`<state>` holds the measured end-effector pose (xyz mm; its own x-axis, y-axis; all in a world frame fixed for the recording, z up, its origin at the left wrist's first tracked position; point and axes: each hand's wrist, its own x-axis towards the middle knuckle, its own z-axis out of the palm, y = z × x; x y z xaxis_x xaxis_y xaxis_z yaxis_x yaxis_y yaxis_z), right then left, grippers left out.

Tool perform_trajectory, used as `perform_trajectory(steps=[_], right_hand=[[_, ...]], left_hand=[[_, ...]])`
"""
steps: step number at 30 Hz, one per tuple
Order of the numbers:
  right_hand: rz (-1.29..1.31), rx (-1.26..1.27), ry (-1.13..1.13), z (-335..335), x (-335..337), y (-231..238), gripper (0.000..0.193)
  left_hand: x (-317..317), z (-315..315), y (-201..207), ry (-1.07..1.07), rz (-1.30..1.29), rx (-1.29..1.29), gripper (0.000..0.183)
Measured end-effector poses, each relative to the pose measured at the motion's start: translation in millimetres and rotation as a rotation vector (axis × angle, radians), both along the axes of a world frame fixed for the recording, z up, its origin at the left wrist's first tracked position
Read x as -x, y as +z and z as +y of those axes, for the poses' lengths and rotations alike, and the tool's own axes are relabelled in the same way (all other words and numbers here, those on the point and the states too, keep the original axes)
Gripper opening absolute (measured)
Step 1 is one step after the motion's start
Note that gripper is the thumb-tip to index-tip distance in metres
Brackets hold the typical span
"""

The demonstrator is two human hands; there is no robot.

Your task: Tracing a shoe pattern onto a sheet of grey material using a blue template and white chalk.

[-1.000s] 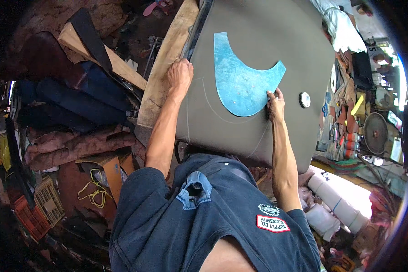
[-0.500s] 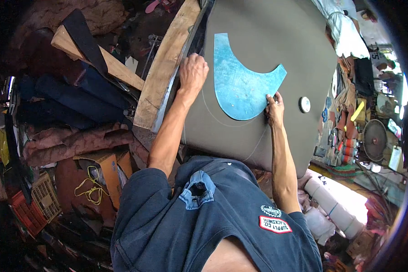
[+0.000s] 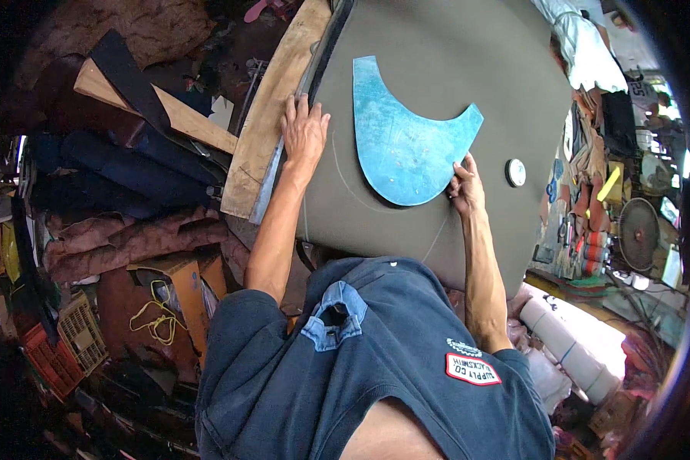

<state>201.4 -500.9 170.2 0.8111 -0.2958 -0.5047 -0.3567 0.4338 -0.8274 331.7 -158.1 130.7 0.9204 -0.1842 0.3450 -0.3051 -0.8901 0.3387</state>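
Observation:
A flat blue curved template, shaped like a broad hook, lies on a grey-brown sheet of material. My right hand is closed at the template's lower right edge, thumb and fingers pinching it. To the left, my left hand is open, its fingers laid over the sheet's left edge beside a wooden plank; it holds nothing. Pale curved lines are drawn on the sheet around the template's lower side. A small round tin with a white top rests on the sheet, right of my right hand.
The wooden plank runs along the sheet's left side. Further left are dark fabric rolls, a cardboard box and a plastic crate. On the right are white cloth, a fan and a white roll.
My left hand has gone from curled to spread and shifted left and slightly down onto the sheet's edge. My right hand stays at the template's edge.

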Motion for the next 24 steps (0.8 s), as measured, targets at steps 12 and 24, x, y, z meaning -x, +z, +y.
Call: perform_trajectory(steps=[12, 24], right_hand=[[0.087, 0.278, 0.036, 40.6, -5.3, 12.6, 0.06], [0.037, 0.48, 0.0, 45.6, -4.2, 10.6, 0.053]], left_hand=[[6.7, 8.3, -3.0, 0.003, -0.058, 0.05, 0.033], [71.3, 6.6, 16.7, -0.391, 0.185, -0.046, 0.091]])
